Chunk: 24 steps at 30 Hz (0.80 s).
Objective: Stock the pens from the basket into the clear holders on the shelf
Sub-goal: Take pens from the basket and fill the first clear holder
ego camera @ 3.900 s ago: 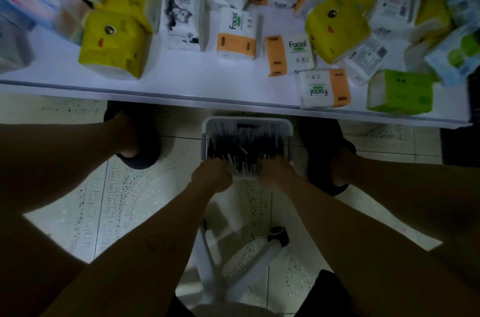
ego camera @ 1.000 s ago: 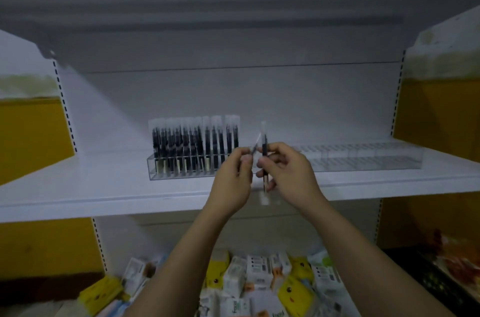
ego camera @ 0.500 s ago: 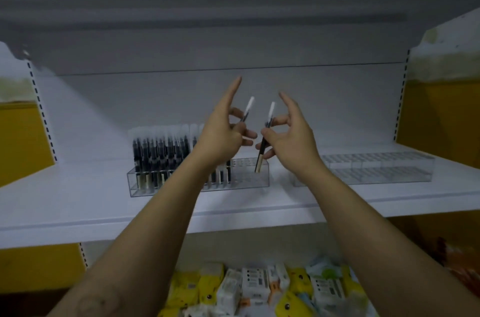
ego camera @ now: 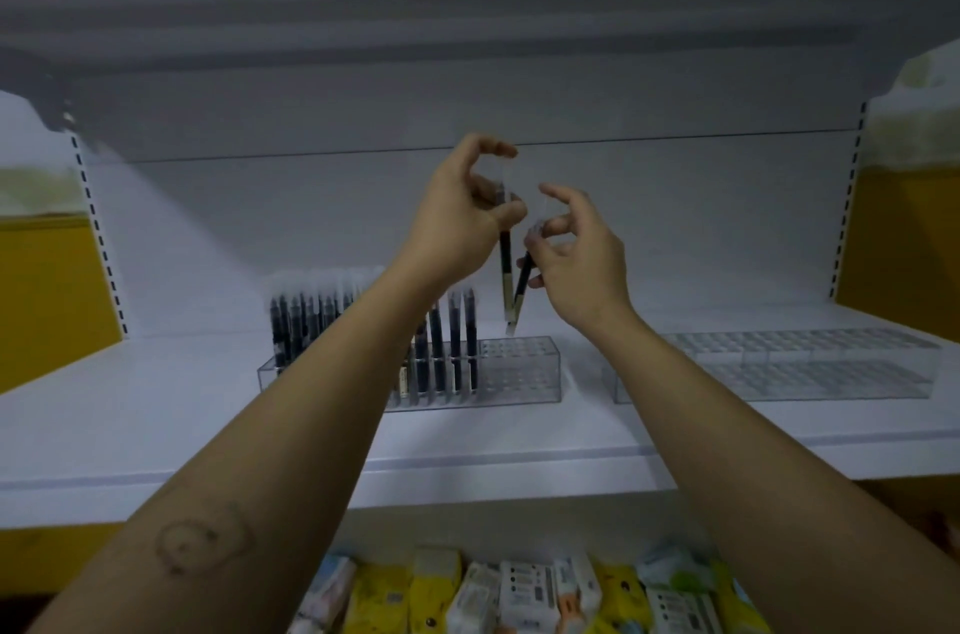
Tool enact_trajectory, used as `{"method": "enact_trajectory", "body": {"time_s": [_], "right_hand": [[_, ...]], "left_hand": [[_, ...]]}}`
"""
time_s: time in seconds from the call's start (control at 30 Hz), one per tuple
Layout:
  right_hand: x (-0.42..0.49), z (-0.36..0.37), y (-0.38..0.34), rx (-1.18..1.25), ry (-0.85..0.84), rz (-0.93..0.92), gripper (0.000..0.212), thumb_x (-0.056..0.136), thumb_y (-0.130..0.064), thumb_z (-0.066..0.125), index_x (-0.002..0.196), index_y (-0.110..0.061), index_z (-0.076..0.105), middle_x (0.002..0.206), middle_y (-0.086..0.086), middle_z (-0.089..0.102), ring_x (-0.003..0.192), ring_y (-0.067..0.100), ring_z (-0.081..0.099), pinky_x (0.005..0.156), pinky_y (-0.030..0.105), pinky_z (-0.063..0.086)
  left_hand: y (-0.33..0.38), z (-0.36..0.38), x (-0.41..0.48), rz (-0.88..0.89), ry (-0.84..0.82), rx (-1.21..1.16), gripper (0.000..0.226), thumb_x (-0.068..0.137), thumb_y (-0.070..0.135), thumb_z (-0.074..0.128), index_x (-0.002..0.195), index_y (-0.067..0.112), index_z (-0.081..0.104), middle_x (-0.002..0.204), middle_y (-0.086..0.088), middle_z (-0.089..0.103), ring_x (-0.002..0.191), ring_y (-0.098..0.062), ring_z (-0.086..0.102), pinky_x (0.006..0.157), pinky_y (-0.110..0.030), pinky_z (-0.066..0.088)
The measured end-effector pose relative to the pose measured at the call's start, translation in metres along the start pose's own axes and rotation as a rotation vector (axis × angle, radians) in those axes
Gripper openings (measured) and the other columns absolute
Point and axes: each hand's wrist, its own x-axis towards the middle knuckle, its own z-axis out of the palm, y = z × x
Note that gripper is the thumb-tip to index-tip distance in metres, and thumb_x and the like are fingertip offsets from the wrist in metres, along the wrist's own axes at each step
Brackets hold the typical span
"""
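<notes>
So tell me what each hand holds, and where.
The left hand pinches one pen by its upper half; the right hand pinches a second pen near its top end. Lower ends hang free.

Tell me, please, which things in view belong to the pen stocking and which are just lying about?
Belonging to the job: left hand holding the upright pen; right hand pinching the tilted pen; part-filled holder; empty holder; shelf.
Lying about: tissue packs below the shelf.
</notes>
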Motion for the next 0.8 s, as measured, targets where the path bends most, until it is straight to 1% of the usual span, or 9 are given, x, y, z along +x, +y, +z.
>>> {"method": "enact_trajectory", "body": {"time_s": [0.13, 0.27, 0.37, 0.47, 0.53, 0.6, 0.67, 0.73, 0.8], "right_hand": [[0.003, 0.009, 0.013, 0.009, -0.036, 0.043, 0.046, 0.094, -0.008, 0.060, 0.134, -0.027, 0.049, 0.093, 0.000, 0.059, 0.079, 0.021, 0.068, 0.061, 0.032, 0.060], [0.006, 0.011, 0.021, 0.042, -0.063, 0.054, 0.045, 0.094, -0.008, 0.059, 0.133, -0.029, 0.050, 0.095, 0.002, 0.060, 0.080, 0.021, 0.069, 0.062, 0.031, 0.060], [0.006, 0.013, 0.025, 0.005, -0.120, 0.042, 0.044, 0.093, -0.006, 0.060, 0.129, -0.031, 0.052, 0.095, 0.002, 0.061, 0.079, 0.022, 0.068, 0.064, 0.033, 0.060], [0.003, 0.015, 0.030, -0.033, -0.204, 0.059, 0.042, 0.092, -0.004, 0.060, 0.121, -0.034, 0.055, 0.095, 0.001, 0.059, 0.080, 0.027, 0.066, 0.067, 0.038, 0.059], [-0.002, 0.016, 0.035, -0.087, -0.243, 0.045, 0.042, 0.092, -0.004, 0.060, 0.119, -0.035, 0.055, 0.095, 0.001, 0.059, 0.076, 0.024, 0.064, 0.069, 0.040, 0.058], [-0.009, 0.015, 0.041, -0.162, -0.279, 0.029, 0.046, 0.092, -0.007, 0.060, 0.126, -0.037, 0.052, 0.095, -0.003, 0.058, 0.072, 0.016, 0.061, 0.070, 0.037, 0.058], [-0.016, 0.014, 0.046, -0.198, -0.312, 0.033, 0.056, 0.093, -0.011, 0.062, 0.137, -0.041, 0.044, 0.095, -0.009, 0.056, 0.072, 0.011, 0.060, 0.072, 0.030, 0.057], [-0.023, 0.012, 0.050, -0.207, -0.326, 0.031, 0.066, 0.094, -0.012, 0.061, 0.142, -0.047, 0.035, 0.094, -0.012, 0.056, 0.074, 0.010, 0.062, 0.072, 0.023, 0.054], [-0.028, 0.012, 0.052, -0.220, -0.320, 0.017, 0.073, 0.094, -0.010, 0.060, 0.144, -0.051, 0.028, 0.091, -0.013, 0.056, 0.076, 0.008, 0.062, 0.073, 0.020, 0.052]], "left_hand": [[-0.013, 0.002, 0.007, 0.004, 0.055, 0.033, 0.037, 0.085, 0.012, 0.071, 0.113, 0.028, 0.053, 0.089, -0.004, 0.058, 0.082, -0.021, 0.064, 0.077, -0.035, 0.058], [-0.028, 0.008, 0.011, -0.012, 0.054, 0.080, 0.038, 0.084, 0.010, 0.071, 0.116, 0.025, 0.056, 0.088, 0.002, 0.055, 0.075, -0.011, 0.061, 0.073, -0.026, 0.056], [-0.035, 0.010, 0.012, -0.025, 0.052, 0.127, 0.038, 0.083, 0.006, 0.071, 0.114, 0.022, 0.058, 0.086, -0.001, 0.059, 0.079, -0.015, 0.064, 0.073, -0.027, 0.057], [-0.042, 0.013, 0.011, -0.028, 0.016, 0.222, 0.037, 0.081, 0.007, 0.075, 0.111, 0.019, 0.057, 0.087, 0.005, 0.057, 0.075, -0.007, 0.061, 0.062, -0.012, 0.049], [-0.046, 0.014, 0.010, -0.016, 0.004, 0.299, 0.037, 0.080, 0.010, 0.076, 0.109, 0.017, 0.055, 0.093, 0.004, 0.055, 0.074, -0.005, 0.059, 0.059, -0.010, 0.044], [-0.049, 0.013, 0.010, -0.009, -0.014, 0.334, 0.038, 0.080, 0.014, 0.077, 0.109, 0.016, 0.053, 0.099, 0.002, 0.055, 0.075, -0.007, 0.060, 0.061, -0.016, 0.046], [-0.049, 0.009, 0.011, 0.003, -0.030, 0.373, 0.039, 0.079, 0.016, 0.078, 0.108, 0.017, 0.052, 0.100, 0.002, 0.057, 0.076, -0.008, 0.062, 0.062, -0.018, 0.049], [-0.048, 0.007, 0.012, 0.018, -0.041, 0.399, 0.038, 0.078, 0.014, 0.078, 0.106, 0.016, 0.052, 0.100, 0.001, 0.060, 0.076, -0.007, 0.063, 0.063, -0.019, 0.051], [-0.047, 0.005, 0.012, 0.022, -0.047, 0.423, 0.037, 0.078, 0.012, 0.077, 0.104, 0.016, 0.052, 0.099, 0.000, 0.062, 0.076, -0.006, 0.063, 0.062, -0.017, 0.050]]}}
